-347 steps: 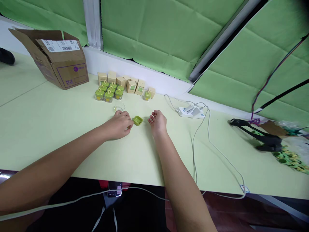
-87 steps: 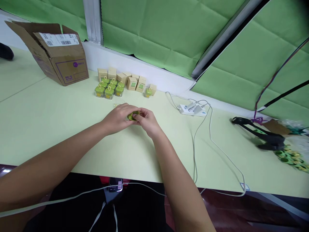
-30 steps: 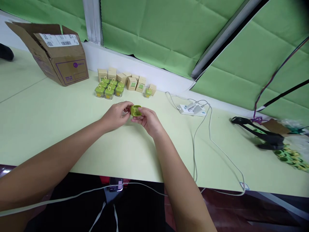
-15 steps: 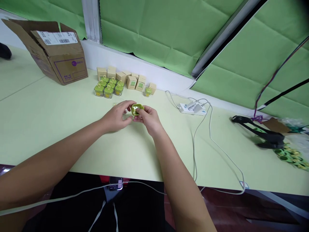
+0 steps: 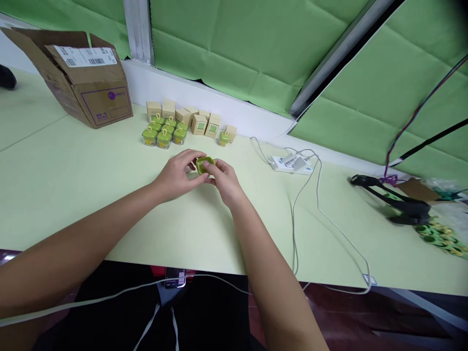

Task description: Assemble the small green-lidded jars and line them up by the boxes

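Between my two hands, above the middle of the table, is a small green lid, its hollow side facing me. My right hand grips it with the thumb pressed inside and the fingers behind. My left hand has its fingertips curled round the lid's left edge, the thumb below. Just beyond stand several small clear jars with green lids and loop handles, grouped closely. Another such jar stands apart to their right. Small tan boxes line up behind the jars.
A large open carton stands at the back left. On the right, a white power strip trails cables across the table. Farther right are a black stand-like device and a pile of green-yellow parts. A phone lies below the table edge.
The lid has shifted slightly left and tilted. My left fingers and thumb have closed in on its edge, while my right thumb stays inside it.
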Tool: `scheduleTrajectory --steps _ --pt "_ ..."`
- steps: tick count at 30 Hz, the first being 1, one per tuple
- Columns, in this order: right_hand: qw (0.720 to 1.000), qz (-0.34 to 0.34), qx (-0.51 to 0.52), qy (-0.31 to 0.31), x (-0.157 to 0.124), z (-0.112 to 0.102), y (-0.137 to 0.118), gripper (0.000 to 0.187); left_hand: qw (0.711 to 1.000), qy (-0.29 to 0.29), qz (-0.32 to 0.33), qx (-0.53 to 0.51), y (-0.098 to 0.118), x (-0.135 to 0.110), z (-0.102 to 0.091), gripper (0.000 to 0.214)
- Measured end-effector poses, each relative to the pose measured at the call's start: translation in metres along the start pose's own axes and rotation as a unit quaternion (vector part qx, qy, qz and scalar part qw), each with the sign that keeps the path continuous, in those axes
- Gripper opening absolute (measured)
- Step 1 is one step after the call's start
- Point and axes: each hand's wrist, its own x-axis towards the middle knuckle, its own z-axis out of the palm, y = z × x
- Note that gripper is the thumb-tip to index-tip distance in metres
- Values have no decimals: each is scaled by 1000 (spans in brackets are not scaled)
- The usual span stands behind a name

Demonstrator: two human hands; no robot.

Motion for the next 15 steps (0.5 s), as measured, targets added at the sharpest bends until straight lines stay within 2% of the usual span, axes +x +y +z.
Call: scheduleTrajectory --steps 3,5,11,15 --pt "995 17 78 -63 -1 -3 -3 40 996 45 -59 -44 -1 3 0 41" --pt "991 25 103 -77 -2 -3 -4 44 991 66 -90 -74 -3 5 0 40" --pt "994 -33 98 -36 -3 -2 0 46 989 57 -96 -100 -5 5 -1 35" --pt "998 -57 36 1 -1 -3 2 40 989 35 -96 -102 -2 4 -2 34"
